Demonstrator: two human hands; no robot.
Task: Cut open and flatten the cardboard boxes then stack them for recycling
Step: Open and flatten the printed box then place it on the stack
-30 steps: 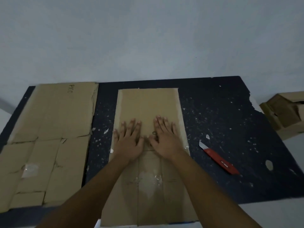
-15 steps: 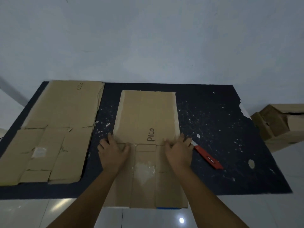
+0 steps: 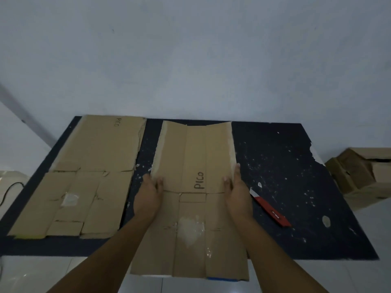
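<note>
Seen from the head camera, a person's two bare forearms reach forward over a dark mat (image 3: 275,166) speckled with pale flecks, laid on a light tiled floor (image 3: 42,275) against a plain pale wall (image 3: 190,49).

Directly ahead lies a flattened cardboard box (image 3: 194,149), long and narrow, running from the near edge of the mat to its far edge. The word "PICO" is handwritten on it near the middle, and a patch of clear tape (image 3: 191,231) shines on its near half. Its far end bows upward slightly along two creases.

The left hand (image 3: 148,195) grips the left edge of this box, thumb on top and fingers curled under the edge. The right hand (image 3: 238,191) grips the right edge the same way, thumb on the top face, fingers closed around the side.

To the left, apart from it, a second, wider flattened box (image 3: 84,170) lies flat on the mat, also marked "PICO" near its far end.

Just beside the right hand a red box cutter (image 3: 269,208) lies on the mat, its blade end pointing away.

At the far right, off the mat, sits an uncut cardboard box (image 3: 364,174), dented and partly open.
</note>
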